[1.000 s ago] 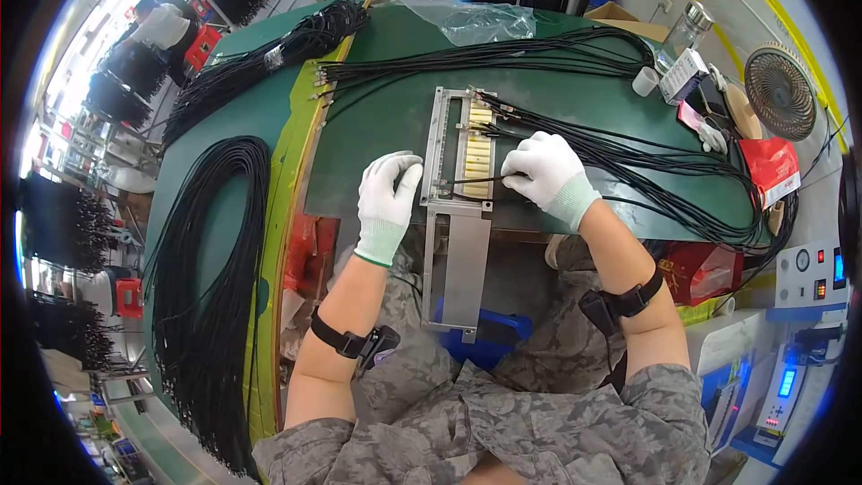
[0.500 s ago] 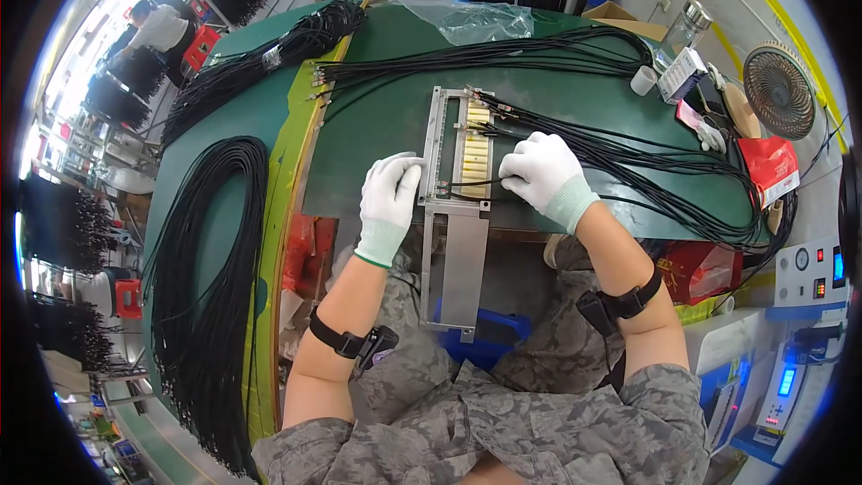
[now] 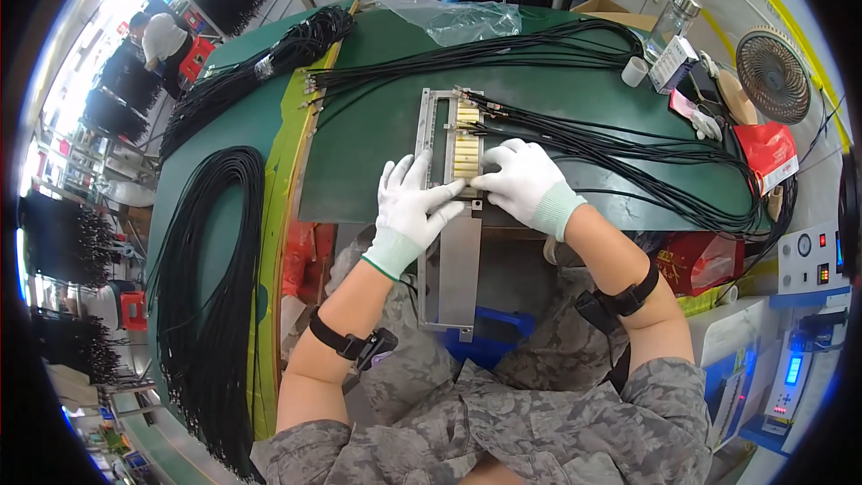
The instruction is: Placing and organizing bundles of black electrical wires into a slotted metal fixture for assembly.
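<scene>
A metal fixture (image 3: pixel 460 256) with a row of yellowish slots (image 3: pixel 467 145) lies across the table's front edge. My gloved left hand (image 3: pixel 409 202) rests over its left side, fingers spread, the index finger reaching to the lowest slots. My gloved right hand (image 3: pixel 523 178) meets it there from the right, fingertips closed on a black cable whose end they hide. Several black cables (image 3: pixel 611 144) run from the upper slots toward the right and loop at the table's right end.
A black cable bundle (image 3: pixel 467 58) lies behind the fixture. More bundles (image 3: pixel 193 305) lie to the left, beyond a yellow-green strip (image 3: pixel 285 153). At the right are a glass bottle (image 3: pixel 673 16), a small box (image 3: pixel 672 65), a fan (image 3: pixel 772 74) and a red packet (image 3: pixel 766 157).
My left hand has moved right, its fingers spreading across the fixture. The right hand has shifted left to the lowest slots, and the cable end is now hidden by the fingers.
</scene>
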The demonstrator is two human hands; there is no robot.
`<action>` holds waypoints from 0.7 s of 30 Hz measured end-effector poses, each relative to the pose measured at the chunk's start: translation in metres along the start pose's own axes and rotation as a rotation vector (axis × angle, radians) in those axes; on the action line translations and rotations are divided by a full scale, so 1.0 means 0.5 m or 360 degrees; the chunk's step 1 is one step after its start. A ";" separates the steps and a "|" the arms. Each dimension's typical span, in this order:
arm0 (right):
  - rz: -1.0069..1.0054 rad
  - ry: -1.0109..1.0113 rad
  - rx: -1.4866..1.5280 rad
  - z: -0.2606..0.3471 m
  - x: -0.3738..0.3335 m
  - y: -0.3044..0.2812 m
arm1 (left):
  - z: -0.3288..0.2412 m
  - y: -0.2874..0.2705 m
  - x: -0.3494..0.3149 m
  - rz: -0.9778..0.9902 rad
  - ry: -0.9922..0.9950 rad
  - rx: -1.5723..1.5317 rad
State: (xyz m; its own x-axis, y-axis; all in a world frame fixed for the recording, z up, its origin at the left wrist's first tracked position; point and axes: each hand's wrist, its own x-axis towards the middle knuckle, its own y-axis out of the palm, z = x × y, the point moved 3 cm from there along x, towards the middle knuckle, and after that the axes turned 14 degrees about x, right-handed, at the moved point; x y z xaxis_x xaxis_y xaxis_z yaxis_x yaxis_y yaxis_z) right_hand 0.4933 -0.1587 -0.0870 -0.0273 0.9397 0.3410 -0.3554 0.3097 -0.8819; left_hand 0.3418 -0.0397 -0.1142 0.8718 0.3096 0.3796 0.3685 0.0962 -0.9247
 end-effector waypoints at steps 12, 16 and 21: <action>0.0122 0.0281 0.0081 -0.012 -0.010 0.026 | 0.000 -0.017 -0.010 -0.0193 0.0019 -0.0256; 0.0071 0.0211 0.0137 -0.017 -0.010 0.025 | -0.007 -0.023 -0.011 -0.0162 0.0067 -0.0171; -0.0234 0.0242 0.0182 -0.052 -0.002 0.001 | -0.019 -0.025 -0.010 -0.0075 0.0011 -0.0048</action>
State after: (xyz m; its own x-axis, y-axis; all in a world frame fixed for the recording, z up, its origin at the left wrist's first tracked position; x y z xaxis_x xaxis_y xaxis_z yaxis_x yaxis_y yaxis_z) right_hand 0.5174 -0.1555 -0.0962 0.1705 0.8995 0.4023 -0.4490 0.4343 -0.7809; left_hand 0.3362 -0.0516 -0.1043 0.8555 0.2986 0.4230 0.4187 0.0817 -0.9044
